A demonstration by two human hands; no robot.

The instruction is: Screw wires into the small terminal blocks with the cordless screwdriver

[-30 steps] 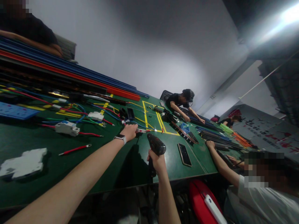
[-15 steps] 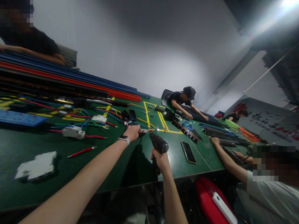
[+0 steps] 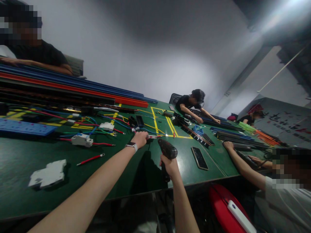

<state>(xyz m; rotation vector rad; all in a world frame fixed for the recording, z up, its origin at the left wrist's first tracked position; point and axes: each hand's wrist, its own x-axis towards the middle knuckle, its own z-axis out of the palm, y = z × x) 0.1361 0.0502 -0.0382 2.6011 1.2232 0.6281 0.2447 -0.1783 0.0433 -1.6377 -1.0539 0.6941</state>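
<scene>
My right hand [image 3: 168, 164] is wrapped round the handle of a black power drill [image 3: 167, 149], whose front end points forward and left. To its left, my left hand [image 3: 140, 139], with a watch [image 3: 132, 146] on the wrist, is closed on a small red and white part [image 3: 152, 137]. The drill's tip is near that part; whether they touch I cannot tell. Beyond my left hand lie a small black box [image 3: 140, 121] and coloured wires. A white breaker [image 3: 82, 140] with red leads and a loose red cable [image 3: 90, 159] lie further left.
On the green table [image 3: 109, 181] are a white module [image 3: 48, 174], a blue power strip [image 3: 26, 127] and a phone [image 3: 199, 158]. Long blue and orange channels [image 3: 97, 94] line the far left edge. One person's hand [image 3: 228, 145] rests at the right; other people sit around.
The whole view has shifted slightly, so most things appear a little further right. Both hands keep their hold, with the drill still beside the red and white part.
</scene>
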